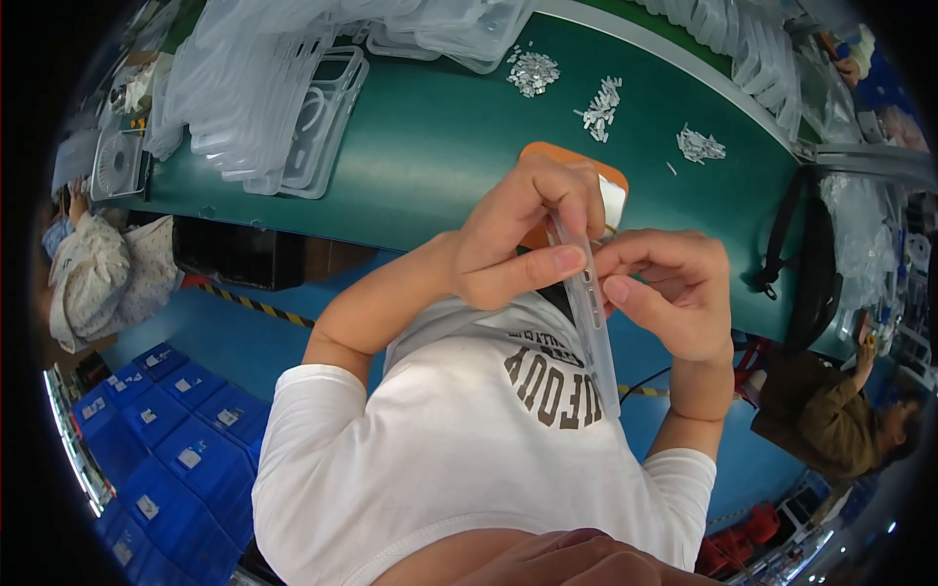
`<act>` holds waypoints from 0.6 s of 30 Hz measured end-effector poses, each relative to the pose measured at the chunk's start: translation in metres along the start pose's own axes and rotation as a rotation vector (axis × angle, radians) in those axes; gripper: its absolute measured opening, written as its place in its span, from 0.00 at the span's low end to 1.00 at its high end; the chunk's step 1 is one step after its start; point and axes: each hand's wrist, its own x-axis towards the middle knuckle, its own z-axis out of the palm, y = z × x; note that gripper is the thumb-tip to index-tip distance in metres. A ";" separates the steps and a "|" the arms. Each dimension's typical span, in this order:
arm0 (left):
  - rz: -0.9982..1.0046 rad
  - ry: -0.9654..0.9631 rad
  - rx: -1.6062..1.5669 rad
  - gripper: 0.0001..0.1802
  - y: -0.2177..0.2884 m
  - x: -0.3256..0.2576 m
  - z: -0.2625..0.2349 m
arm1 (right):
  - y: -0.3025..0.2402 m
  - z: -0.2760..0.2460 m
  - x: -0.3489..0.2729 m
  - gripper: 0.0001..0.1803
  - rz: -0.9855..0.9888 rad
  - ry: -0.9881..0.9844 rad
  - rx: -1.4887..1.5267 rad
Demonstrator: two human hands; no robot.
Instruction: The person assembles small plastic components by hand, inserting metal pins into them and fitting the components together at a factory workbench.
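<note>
A clear phone case is held edge-up in front of my chest, its side with small cutouts facing up. My left hand is closed around its upper part, with the thumb pressed along the edge. Close against the case's right side, my right hand is closed in a pinch; anything between its fingertips is too small or hidden to name. Behind the hands, an orange-rimmed object with a white area lies at the table's near edge, partly covered. Small silvery pieces lie farther back in a left pile, middle pile and right pile.
Stacked clear cases cover the green table's back left; more cases stand beyond a pale rail. A black bag hangs at the right. Blue bins fill the lower left. People sit at left and right.
</note>
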 end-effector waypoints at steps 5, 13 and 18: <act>-0.044 0.005 0.024 0.14 0.000 -0.002 -0.002 | 0.003 -0.002 0.001 0.09 -0.082 -0.021 -0.053; 0.095 0.036 0.056 0.13 -0.006 0.001 -0.008 | -0.001 -0.004 -0.006 0.11 -0.002 -0.026 -0.149; 0.100 0.012 0.083 0.14 -0.004 0.003 -0.010 | 0.005 -0.002 -0.008 0.05 -0.057 -0.049 -0.112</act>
